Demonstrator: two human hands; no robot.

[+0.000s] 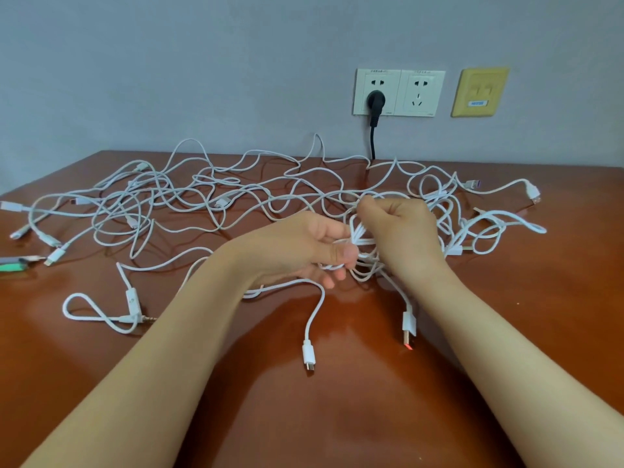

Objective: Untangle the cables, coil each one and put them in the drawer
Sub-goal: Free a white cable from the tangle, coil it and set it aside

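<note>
Several white cables [189,197] lie tangled across the back half of the brown table [337,400]. At the middle, my left hand [304,246] pinches a small bundle of white cable loops [363,239] between thumb and fingers. My right hand [401,231] grips the same bundle from the right, fingers curled round the strands. Two ends hang from the bundle toward me: a small white plug [309,356] and a white USB plug [409,327] with an orange tip. An earphone cable with a jack [133,312] lies front left. No drawer is in view.
The wall behind holds white sockets [398,92] with a black plug and cord [374,106], and a yellow plate [479,91]. A green and grey object [13,263] lies at the table's left edge. More white plugs [533,192] lie at the right.
</note>
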